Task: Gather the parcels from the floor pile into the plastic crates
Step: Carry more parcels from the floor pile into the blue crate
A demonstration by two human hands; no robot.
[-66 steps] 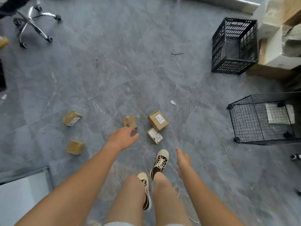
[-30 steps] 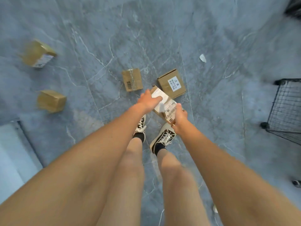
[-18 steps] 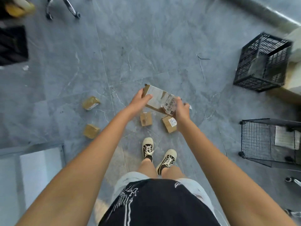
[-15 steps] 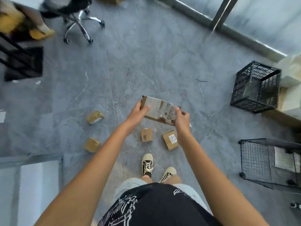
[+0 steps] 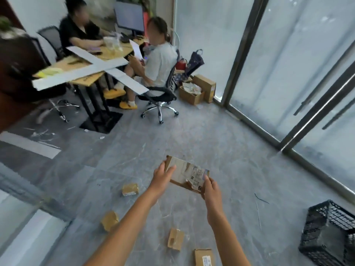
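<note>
Holding a Parcel Above the Floor Pile

Gripping a flat cardboard parcel (image 5: pixel 185 174) between both hands, a person stands over a grey tiled floor (image 5: pixel 211 135) in an office. The left hand (image 5: pixel 162 176) clasps the parcel's left end, thumb curled over its top face and fingers hidden beneath. The right hand (image 5: pixel 211 188) pinches the near right corner, thumb pressed beside a torn white shipping label (image 5: pixel 197 175). The parcel is lifted clear of the floor, tilted slightly down to the right.

Four smaller parcels lie scattered on the floor below the arms: one box (image 5: pixel 130 189) just left of the left forearm, another (image 5: pixel 109 220) nearer the camera on the left, a third (image 5: pixel 175 239) between the two forearms, and a labelled box (image 5: pixel 203 257) at the bottom edge. A black plastic crate (image 5: pixel 328 233) sits at lower right, well apart from the held parcel and tipped at an angle; what it contains cannot be made out.

Beyond, two people sit on office chairs at a wooden desk (image 5: pixel 84 64) with a monitor (image 5: pixel 129 17). Open cardboard cartons (image 5: pixel 197 91) rest by the glass wall (image 5: pixel 288 64), which runs along the right side.
</note>
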